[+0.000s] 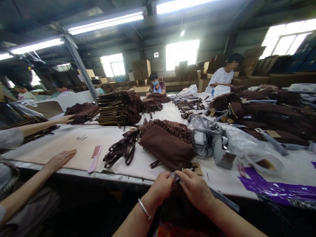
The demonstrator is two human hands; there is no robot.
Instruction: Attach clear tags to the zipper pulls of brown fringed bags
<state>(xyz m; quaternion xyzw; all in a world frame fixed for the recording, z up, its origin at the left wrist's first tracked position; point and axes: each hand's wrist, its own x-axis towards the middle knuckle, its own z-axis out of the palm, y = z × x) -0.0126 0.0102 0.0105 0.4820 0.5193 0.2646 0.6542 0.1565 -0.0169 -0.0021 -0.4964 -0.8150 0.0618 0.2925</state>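
Observation:
At the table's front edge, my left hand (pixel 161 185) and my right hand (pixel 196 187) are closed close together. Their fingertips pinch a small grey strip (pixel 175 177); its exact kind is hard to make out. Just beyond them lies a dark brown fringed pouch (pixel 168 144), its smooth side up. A brown card tag (pixel 197 169) shows beside my right fingers. Dark strips hang below my hands in shadow, and a grey wrapped length (pixel 225 200) passes beneath my right forearm. Left of the pouch rests a bundle of brown straps (pixel 120 148) with metal clips.
A pink comb (pixel 95 158) lies left, near a co-worker's hand (pixel 61 159). Behind stands a tall stack of pouches (pixel 116 108). To the right are a tape dispenser (pixel 224 149), purple plastic (pixel 276 187) and a pile of brown bags (pixel 276 115). Other people sit across the table.

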